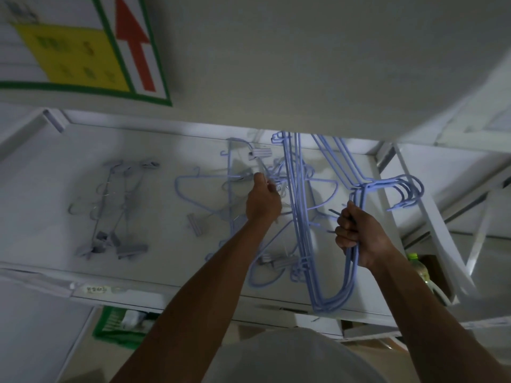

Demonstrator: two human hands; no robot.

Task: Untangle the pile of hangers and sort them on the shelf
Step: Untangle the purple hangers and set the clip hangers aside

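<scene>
The right hand (359, 236), lower right of centre, was closed tight round a bundle of blue hangers (378, 185), their hooks fanning toward the right edge. The left hand (262, 201), mid-frame, had its fingers curled round a wire in the tangled pile (297, 217) on the white shelf (166, 150). A few grey clip hangers (132, 248) lay apart at the left.

The sign (69, 51) is cut by the left and top edges, and its writing is blurred. The tops of the blue hangers (300, 230) are hidden behind the upper board (276, 78). The small label (96, 289) on the shelf (166, 244) edge is unreadable.
</scene>
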